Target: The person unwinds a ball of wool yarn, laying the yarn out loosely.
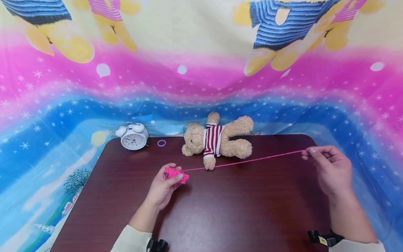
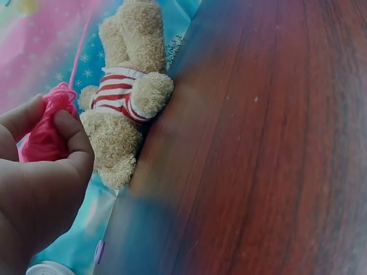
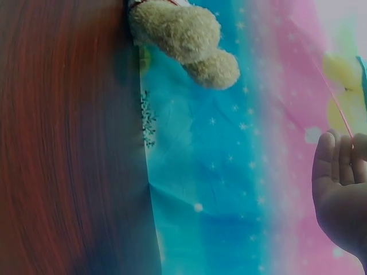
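Note:
A small bundle of bright pink yarn [image 1: 171,174] is gripped between the thumb and fingers of my left hand [image 1: 161,189], above the left half of the table. From it a single strand [image 1: 252,160] runs taut to the right, rising slightly. My right hand [image 1: 335,169] pinches the strand's far end between thumb and fingertips near the table's right side. In the left wrist view the yarn [image 2: 49,129] shows folded loops, held by the left hand [image 2: 46,189]. The right wrist view has the right hand [image 3: 344,189] at its edge, partly cut off.
A teddy bear [image 1: 214,140] in a red-and-white striped shirt lies on its back behind the strand. A white twin-bell alarm clock [image 1: 133,137] stands at the back left, beside a purple ring [image 1: 161,143]. The dark wooden table [image 1: 226,210] meets a printed cloth backdrop [image 1: 201,80].

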{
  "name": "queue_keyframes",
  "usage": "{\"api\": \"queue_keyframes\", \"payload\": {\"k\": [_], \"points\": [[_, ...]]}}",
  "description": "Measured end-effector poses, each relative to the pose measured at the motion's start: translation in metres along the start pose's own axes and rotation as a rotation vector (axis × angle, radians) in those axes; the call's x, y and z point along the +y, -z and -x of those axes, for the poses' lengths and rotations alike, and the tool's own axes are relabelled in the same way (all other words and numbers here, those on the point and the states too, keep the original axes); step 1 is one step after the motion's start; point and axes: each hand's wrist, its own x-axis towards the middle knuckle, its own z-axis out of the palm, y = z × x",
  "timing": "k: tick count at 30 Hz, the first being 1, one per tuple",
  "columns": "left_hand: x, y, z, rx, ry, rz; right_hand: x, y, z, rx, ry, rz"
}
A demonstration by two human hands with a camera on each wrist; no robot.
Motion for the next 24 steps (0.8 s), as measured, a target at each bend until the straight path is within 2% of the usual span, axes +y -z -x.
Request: {"api": "queue_keyframes", "payload": {"k": [5, 12, 20, 24], "points": [[0.002, 0.001, 0.001, -0.016, 0.015, -0.027, -0.007, 0.005, -0.002, 0.029, 0.018, -0.039], [0.004, 0.004, 0.002, -0.076, 0.024, 0.000, -0.016, 0.014, -0.006, 0.075, 0.029, -0.101], [0.009, 0.013, 0.003, -0.096, 0.036, -0.101, -0.023, 0.031, -0.012, 0.147, 0.010, -0.169], [0.010, 0.019, 0.002, -0.079, 0.025, -0.101, -0.022, 0.041, -0.014, 0.211, 0.004, -0.168]]}}
